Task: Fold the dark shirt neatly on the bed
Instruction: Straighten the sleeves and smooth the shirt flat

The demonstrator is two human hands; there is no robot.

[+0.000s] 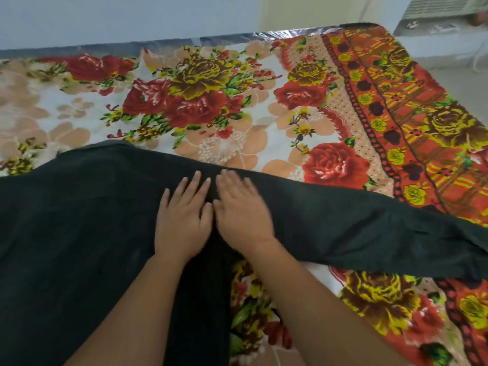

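Head: dark shirt (79, 220) on bed (237, 88)

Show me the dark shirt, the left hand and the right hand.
dark shirt (79, 220), head view, flat body panel left of the hands.
left hand (182, 223), head view, back of the hand.
right hand (243, 213), head view, back of the hand.

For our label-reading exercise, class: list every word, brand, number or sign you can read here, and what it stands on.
No text can be read anywhere.
The dark shirt shows no print or label.
The bedspread bears only flowers and patterned borders.
The white appliance at top right has small marks, too blurred to read.
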